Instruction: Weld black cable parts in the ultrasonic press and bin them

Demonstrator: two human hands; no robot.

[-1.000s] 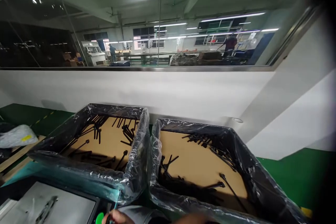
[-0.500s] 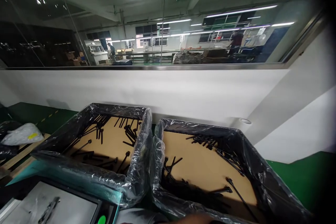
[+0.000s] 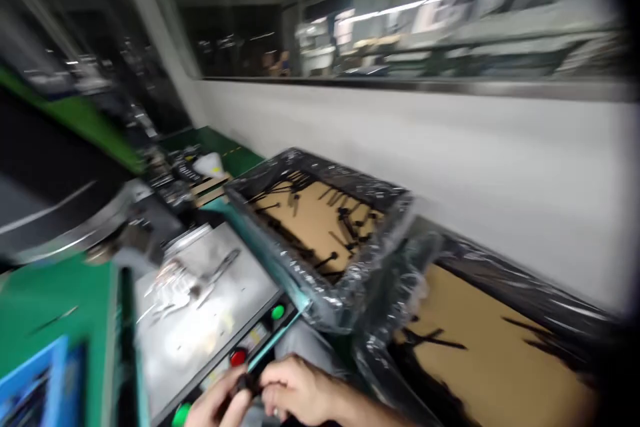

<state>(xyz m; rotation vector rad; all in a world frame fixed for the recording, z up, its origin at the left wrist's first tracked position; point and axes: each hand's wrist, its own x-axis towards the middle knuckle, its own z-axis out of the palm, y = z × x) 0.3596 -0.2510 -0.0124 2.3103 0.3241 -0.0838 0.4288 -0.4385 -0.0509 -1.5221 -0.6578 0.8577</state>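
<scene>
Near the bottom middle, my left hand [image 3: 220, 401] and my right hand [image 3: 295, 387] meet over the front edge of a machine panel. The fingers of both are closed around a small black part [image 3: 245, 383], blurred and mostly covered by them. Right beside the hands is a red button [image 3: 238, 356] on the panel. Beyond it lies a metal plate [image 3: 200, 307] with a crumpled white cloth [image 3: 173, 287] and a dark tool [image 3: 225, 267] on it.
Two plastic-lined boxes [image 3: 320, 213] [image 3: 490, 340] with cardboard bottoms hold several black long-stemmed parts. At the lower left, a blue bin [image 3: 33, 373] stands on a green surface [image 3: 75, 293]. A white wall [image 3: 450, 147] with a window runs behind.
The view has swung to the left, bringing the machine panel and blue bin into sight. Both hands now show together at the black part; earlier only a blurred bit of skin showed at the bottom edge.
</scene>
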